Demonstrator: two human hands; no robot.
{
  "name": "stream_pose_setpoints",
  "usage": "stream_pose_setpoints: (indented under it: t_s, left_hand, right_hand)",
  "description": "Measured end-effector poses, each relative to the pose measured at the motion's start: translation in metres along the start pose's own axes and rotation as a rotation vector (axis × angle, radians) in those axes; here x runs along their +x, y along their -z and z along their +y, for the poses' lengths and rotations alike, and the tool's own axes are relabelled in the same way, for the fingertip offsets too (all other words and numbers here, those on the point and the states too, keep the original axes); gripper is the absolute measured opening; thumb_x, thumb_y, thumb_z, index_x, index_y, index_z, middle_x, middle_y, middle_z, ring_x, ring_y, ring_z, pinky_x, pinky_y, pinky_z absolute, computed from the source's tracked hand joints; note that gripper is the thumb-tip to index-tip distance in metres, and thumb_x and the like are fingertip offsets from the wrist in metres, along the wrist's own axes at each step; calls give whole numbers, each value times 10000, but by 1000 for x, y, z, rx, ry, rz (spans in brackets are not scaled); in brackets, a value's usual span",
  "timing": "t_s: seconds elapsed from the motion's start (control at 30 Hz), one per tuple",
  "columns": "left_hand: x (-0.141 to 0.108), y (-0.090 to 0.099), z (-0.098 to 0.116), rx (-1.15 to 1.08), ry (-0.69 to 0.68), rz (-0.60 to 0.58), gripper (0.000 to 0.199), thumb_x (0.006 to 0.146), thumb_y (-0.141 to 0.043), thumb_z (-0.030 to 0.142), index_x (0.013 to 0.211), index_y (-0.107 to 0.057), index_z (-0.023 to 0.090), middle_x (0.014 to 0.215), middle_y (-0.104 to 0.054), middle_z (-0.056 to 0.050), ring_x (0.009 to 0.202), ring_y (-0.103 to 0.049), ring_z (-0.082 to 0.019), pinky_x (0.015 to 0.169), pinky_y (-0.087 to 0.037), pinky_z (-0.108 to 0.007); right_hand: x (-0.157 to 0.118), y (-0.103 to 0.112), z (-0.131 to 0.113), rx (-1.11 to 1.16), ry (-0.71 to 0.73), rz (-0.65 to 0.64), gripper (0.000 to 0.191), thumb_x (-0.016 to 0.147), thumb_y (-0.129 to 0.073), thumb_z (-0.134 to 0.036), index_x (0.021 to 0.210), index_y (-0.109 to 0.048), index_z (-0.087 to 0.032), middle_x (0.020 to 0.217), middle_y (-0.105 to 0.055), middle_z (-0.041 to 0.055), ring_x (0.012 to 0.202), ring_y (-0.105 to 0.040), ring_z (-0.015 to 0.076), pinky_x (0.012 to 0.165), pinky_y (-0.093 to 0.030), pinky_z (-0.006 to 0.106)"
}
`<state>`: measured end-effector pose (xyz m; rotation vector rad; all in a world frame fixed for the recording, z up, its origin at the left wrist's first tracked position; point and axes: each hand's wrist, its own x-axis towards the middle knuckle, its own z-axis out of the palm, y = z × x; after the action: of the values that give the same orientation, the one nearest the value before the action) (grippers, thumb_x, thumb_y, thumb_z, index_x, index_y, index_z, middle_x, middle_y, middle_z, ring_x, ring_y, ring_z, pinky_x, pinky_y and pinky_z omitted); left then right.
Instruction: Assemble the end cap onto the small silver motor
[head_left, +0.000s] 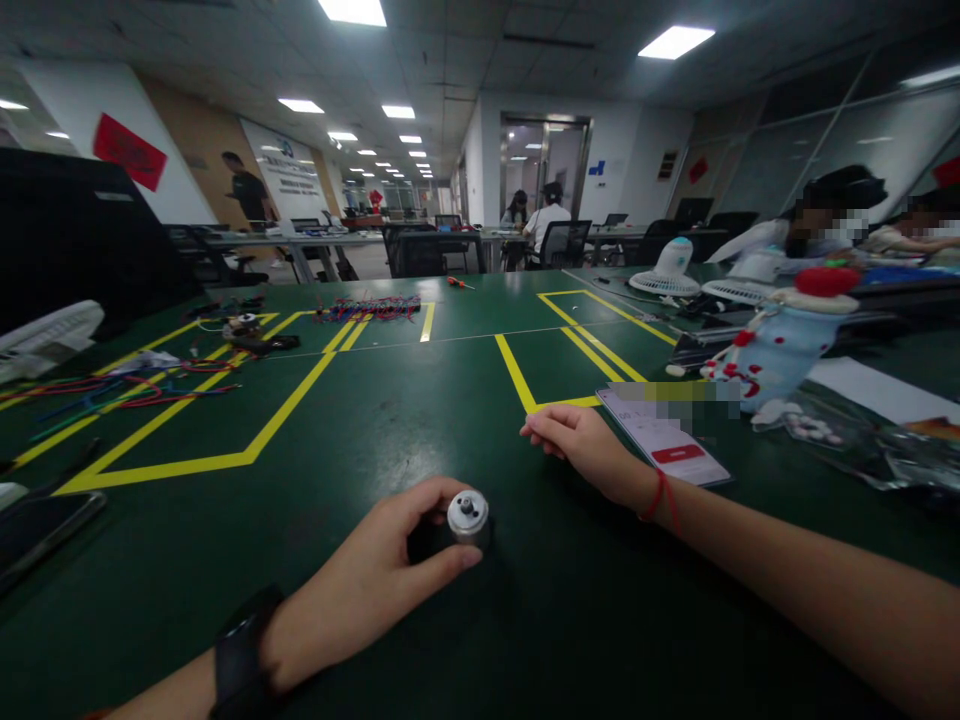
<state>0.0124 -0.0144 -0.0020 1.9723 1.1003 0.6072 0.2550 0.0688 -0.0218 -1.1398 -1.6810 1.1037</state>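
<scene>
A small silver cylindrical motor (468, 522) stands upright with its shaft end facing up. My left hand (397, 545) grips it from the left, thumb in front and fingers curled behind. To the right and a little farther off, my right hand (570, 440) hovers over or rests on the green table (390, 430); I cannot tell which. Its fingertips are pinched together, and whatever may be between them is too small or hidden to make out. Beside the right wrist lies a phone (667, 435) with a lit screen and a red button.
Red and blue wires (142, 385) lie at the left, with another wire bundle (375, 308) at the back. An orange screwdriver (459, 284) is at the far edge. A blue bottle (784, 345) and white fans (667, 270) stand at the right. A dark phone (49, 535) sits at near left.
</scene>
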Motion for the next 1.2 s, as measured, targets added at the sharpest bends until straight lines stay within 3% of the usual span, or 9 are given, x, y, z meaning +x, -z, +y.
stream_pose_setpoints:
  t_s: [0.13,0.3,0.5,0.73,0.97,1.2]
  left_hand:
    - [1,0,-1,3,-11,3,249,865,-623,245,1104,-560,269,1064,-639,13,967,-585,-203,848,-453,-313]
    - [1,-2,-3,27,-16,24,226,857,-634,272,1071,-563,260,985,-637,14,923,-585,-209,819,-460,-313]
    - [1,-4,-4,43,-11,36,235,850,-642,295,1069,-559,263,958,-632,15,927,-580,-220,792,-464,-310]
    - [1,-3,-3,34,-18,37,241,853,-640,273,1077,-554,262,996,-633,15,935,-580,-213,808,-460,-307]
    - [1,0,2,13,-17,3,235,853,-634,236,1079,-573,263,1031,-648,15,938,-589,-202,827,-457,-299]
    - [2,0,-2,31,-18,10,252,851,-641,252,1092,-568,267,1056,-643,11,961,-589,-204,841,-456,-305]
  right_hand:
    - [-10,-7,-15,-106,53,-92,187,825,-601,-315,821,-696,-153,771,-631,27,685,-536,126,621,-405,261]
    - [-30,-28,-44,-243,300,-247,195,765,-690,-293,933,-704,-196,1036,-560,47,869,-557,141,704,-448,256]
    - [-34,-38,-57,-245,416,-234,107,777,-683,-228,867,-709,-176,1011,-522,36,925,-547,129,845,-445,269]
    - [-27,-27,-61,-163,372,-220,107,819,-645,-255,846,-680,-158,940,-557,27,801,-548,111,713,-459,243]
    - [-20,4,-34,-422,337,-581,122,793,-678,-275,879,-708,-193,988,-581,36,960,-525,171,866,-408,326]
    - [-20,5,-27,-415,332,-645,145,784,-688,-273,909,-715,-206,1018,-573,39,985,-506,181,883,-384,339]
